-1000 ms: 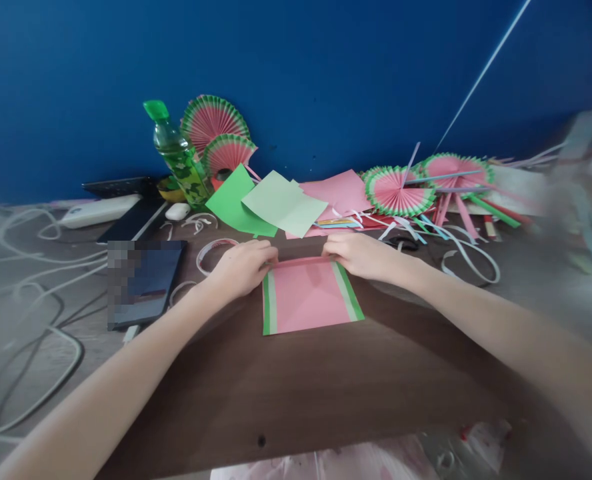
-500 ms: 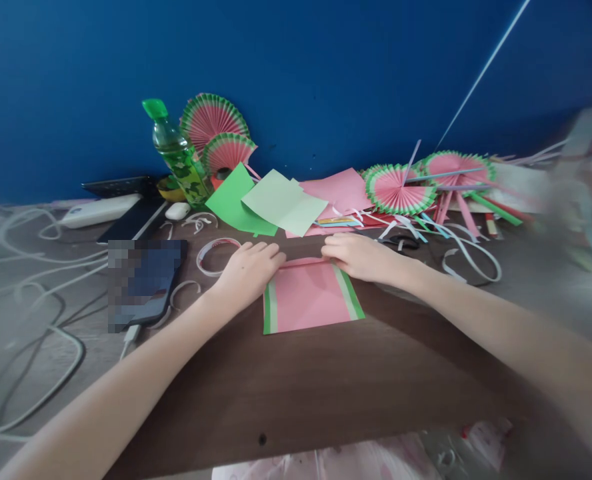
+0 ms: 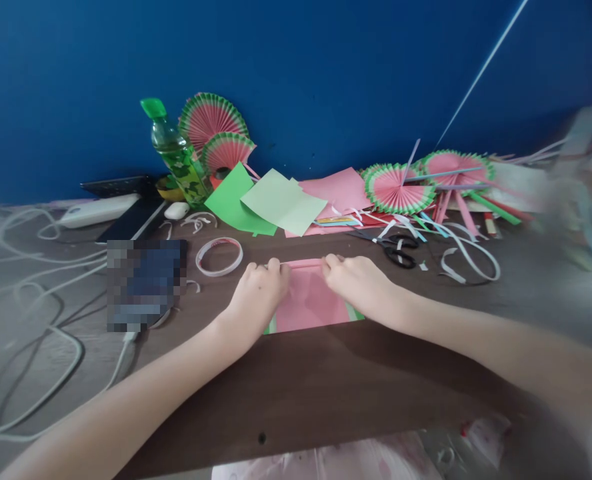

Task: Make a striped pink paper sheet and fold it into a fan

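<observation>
A pink sheet of paper (image 3: 309, 300) with light-green and green bands down its sides lies flat on the brown desk. Along its far edge runs a narrow folded strip. My left hand (image 3: 262, 290) is closed on the left end of that fold, fingers curled and knuckles up. At the right end, my right hand (image 3: 359, 283) pinches the same fold. Both hands cover much of the coloured side bands. Just beyond my left hand lies a roll of tape (image 3: 219, 272). Black-handled scissors (image 3: 399, 251) rest beyond my right hand.
Green paper (image 3: 233, 200), pale-green paper (image 3: 283, 203) and pink paper (image 3: 339, 190) lie at the back. Pleated paper fans (image 3: 400, 190) and paper strips are heaped at right. A green bottle (image 3: 176, 160), a phone (image 3: 149, 283) and loose white cables (image 3: 79, 347) occupy the left.
Both hands have drawn slightly nearer to me along the paper's sides, covering more of the bands. The scissors and the whole tape roll now show clearly.
</observation>
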The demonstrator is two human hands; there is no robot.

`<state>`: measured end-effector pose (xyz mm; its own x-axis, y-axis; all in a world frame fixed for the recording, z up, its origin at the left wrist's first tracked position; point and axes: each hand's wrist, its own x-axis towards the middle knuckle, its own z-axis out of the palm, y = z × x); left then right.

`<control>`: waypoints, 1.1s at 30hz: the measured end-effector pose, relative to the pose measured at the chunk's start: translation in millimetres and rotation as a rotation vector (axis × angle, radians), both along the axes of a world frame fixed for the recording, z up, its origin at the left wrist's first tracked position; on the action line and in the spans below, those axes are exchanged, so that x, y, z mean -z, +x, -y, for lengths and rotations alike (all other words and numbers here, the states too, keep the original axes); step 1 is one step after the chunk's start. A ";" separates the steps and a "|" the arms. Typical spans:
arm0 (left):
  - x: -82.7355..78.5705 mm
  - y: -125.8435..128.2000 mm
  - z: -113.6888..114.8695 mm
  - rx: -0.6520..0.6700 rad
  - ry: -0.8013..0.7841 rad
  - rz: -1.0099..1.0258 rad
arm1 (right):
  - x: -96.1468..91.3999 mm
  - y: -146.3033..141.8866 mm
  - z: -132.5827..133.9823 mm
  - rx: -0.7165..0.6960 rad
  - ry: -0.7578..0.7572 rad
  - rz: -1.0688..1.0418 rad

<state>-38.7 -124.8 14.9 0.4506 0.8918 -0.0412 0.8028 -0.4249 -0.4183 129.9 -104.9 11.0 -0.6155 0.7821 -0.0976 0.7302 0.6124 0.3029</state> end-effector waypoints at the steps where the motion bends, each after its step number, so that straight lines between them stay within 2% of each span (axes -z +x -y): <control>1: 2.0 0.5 0.8 -0.006 0.006 0.006 | 1.0 -0.4 1.2 -0.002 0.006 0.004; 8: 13.7 -0.3 -0.1 0.012 0.041 0.079 | 4.6 -3.2 5.3 -0.023 0.072 -0.014; 15: 12.1 7.9 1.6 -0.023 0.007 0.090 | 6.1 -5.8 5.2 -0.030 0.090 -0.025; 19: 11.1 6.6 1.7 -0.039 -0.013 0.115 | 6.1 -4.9 3.2 -0.002 0.039 -0.029; 26: 17.8 -3.2 -10.6 0.152 0.146 0.308 | 8.9 -4.6 -1.2 -0.035 0.100 -0.100; 33: 22.9 -13.4 -26.9 0.116 0.063 0.381 | 3.2 4.9 -15.8 -0.028 0.097 -0.262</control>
<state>-52.1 -97.8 -8.0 0.5205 0.8298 0.2013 0.8538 -0.5044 -0.1285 134.8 -89.2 7.8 -0.6314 0.7623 0.1423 0.7745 0.6107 0.1648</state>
